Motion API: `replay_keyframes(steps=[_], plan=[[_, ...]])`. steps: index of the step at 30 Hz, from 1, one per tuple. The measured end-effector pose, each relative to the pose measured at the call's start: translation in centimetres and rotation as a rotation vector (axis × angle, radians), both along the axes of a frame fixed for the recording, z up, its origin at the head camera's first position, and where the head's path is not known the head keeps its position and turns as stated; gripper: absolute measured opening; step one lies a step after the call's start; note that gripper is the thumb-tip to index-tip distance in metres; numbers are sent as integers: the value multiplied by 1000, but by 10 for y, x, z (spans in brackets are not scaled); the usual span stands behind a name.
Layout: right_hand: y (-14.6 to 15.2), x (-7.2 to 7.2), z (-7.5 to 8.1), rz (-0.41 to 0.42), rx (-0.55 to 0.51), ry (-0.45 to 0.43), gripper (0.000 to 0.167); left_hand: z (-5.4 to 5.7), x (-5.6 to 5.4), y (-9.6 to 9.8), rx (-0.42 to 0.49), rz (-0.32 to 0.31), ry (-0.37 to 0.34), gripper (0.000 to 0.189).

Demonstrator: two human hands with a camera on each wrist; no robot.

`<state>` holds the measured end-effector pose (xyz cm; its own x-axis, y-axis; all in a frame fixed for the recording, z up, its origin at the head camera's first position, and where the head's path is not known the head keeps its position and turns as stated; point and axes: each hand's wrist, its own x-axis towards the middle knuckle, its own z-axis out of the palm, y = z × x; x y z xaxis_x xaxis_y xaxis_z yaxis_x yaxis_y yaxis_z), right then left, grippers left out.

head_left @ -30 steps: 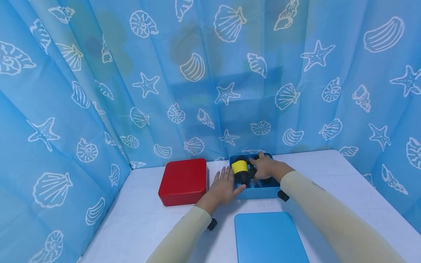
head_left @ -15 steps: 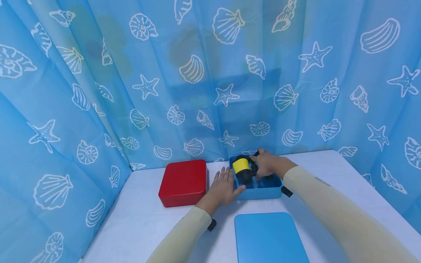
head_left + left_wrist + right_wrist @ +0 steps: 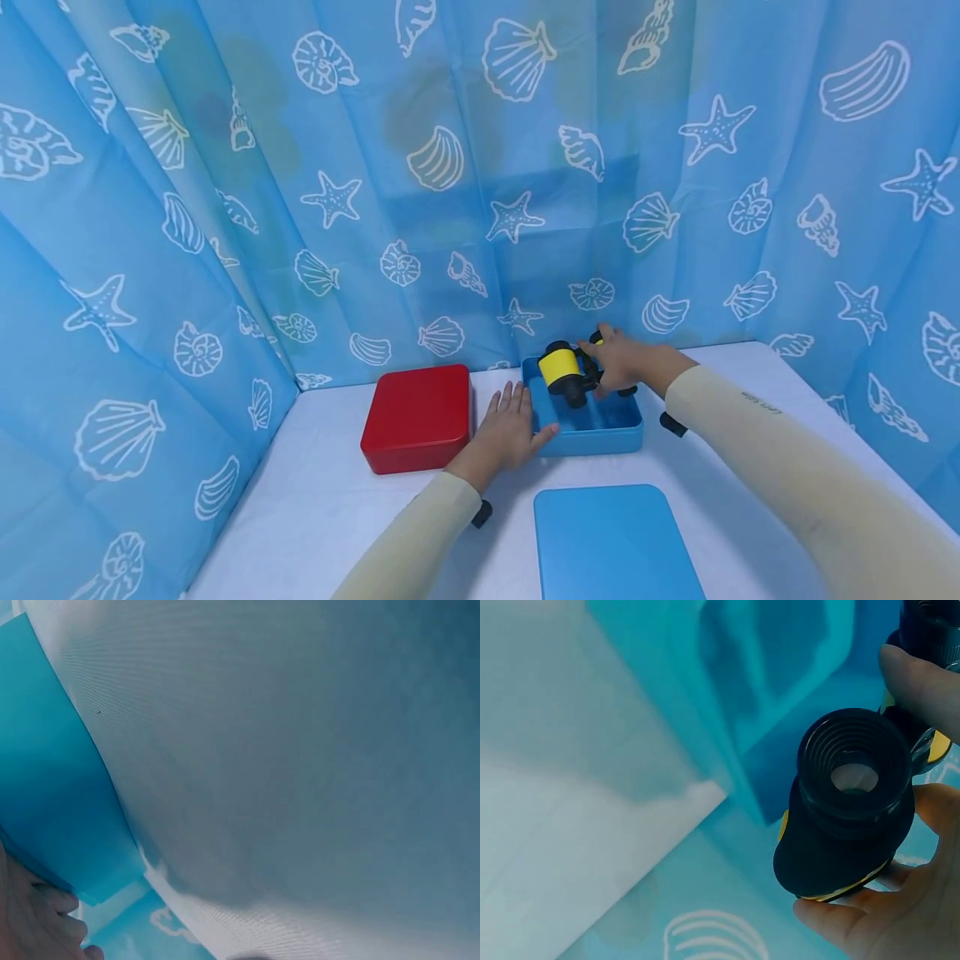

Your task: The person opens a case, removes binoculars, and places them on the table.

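My right hand (image 3: 617, 360) grips a pair of black and yellow binoculars (image 3: 561, 367) above the open blue box (image 3: 592, 442). In the right wrist view, the thumb lies across the middle of the binoculars (image 3: 855, 810) and the other fingers curl round one barrel, its eyepiece facing the camera. My left hand (image 3: 506, 427) lies with straight fingers along the left side of the blue box, thumb spread over its front rim. Part of that hand (image 3: 37, 919) shows beside the box wall (image 3: 67, 780) in the left wrist view.
A closed red box (image 3: 420, 412) stands left of the blue one. A flat blue lid (image 3: 615, 542) lies nearer on the white table (image 3: 315, 500). Behind and at the sides hangs a blue curtain (image 3: 465, 208) with white shells.
The right hand has raised the binoculars from inside the blue box and shifted slightly right, so more of the box's inside shows. The left hand has stayed in place.
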<state>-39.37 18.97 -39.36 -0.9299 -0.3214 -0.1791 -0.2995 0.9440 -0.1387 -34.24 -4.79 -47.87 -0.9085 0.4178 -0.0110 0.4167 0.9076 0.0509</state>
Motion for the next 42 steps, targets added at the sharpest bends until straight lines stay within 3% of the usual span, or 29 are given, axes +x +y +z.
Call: replay_keyframes(steps=[10, 27, 42], plan=[[35, 2, 5, -25, -21, 29, 103, 0, 3, -1, 10, 11, -5, 97], [90, 8, -1, -28, -69, 44, 103, -1, 4, -2, 12, -1, 3, 97], [131, 6, -20, -55, -34, 87, 102, 0, 7, -5, 32, -20, 13, 96]])
